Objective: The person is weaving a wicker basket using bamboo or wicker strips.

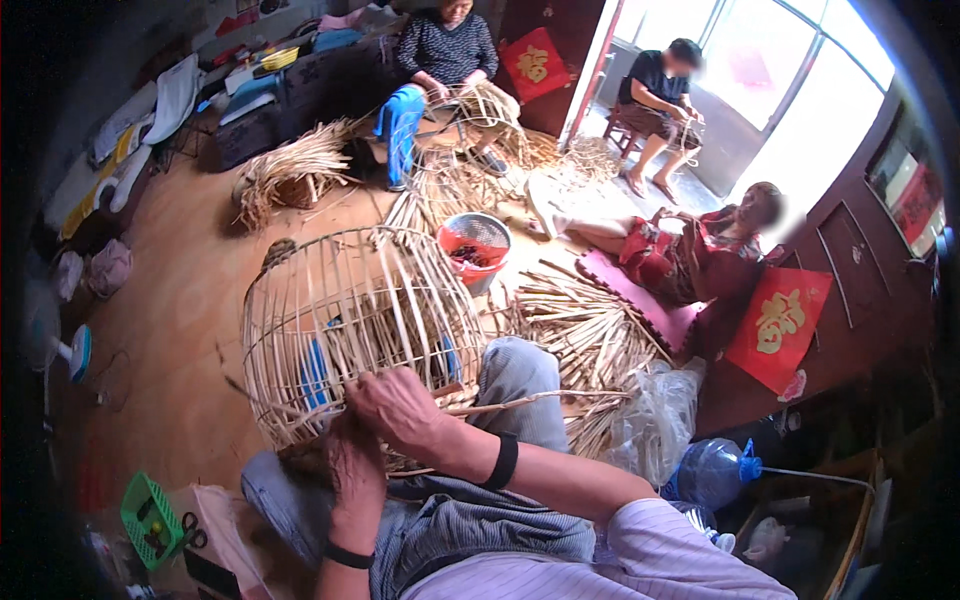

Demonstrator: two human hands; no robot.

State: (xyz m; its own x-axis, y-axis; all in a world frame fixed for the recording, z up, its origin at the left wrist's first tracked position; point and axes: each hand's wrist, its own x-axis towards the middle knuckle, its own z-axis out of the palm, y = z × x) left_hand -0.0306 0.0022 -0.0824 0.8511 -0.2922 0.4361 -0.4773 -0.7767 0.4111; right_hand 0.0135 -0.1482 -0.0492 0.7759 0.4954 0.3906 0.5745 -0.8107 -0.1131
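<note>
A large round basket (402, 305) of pale straw-coloured strips, openwork like a cage, lies tilted across my lap. My right hand (402, 408) is closed at its near edge, pinching a plant strip (540, 400) whose long end sticks out to the right, over my knee. Just below and touching it, my left hand (354, 455) is also closed at the same edge; its fingertips are partly hidden by the right hand. Another strip end pokes out to the left of the hands. Blue shows through the gaps of the basket.
Loose stalks (570, 315) are spread on the floor to the right, beside a red bucket with a metal strainer (475, 240). A plastic bag (655, 415) and a large water bottle (712, 470) stand at my right. A green basket (150, 520) and scissors (193, 530) lie lower left. Three people sit beyond.
</note>
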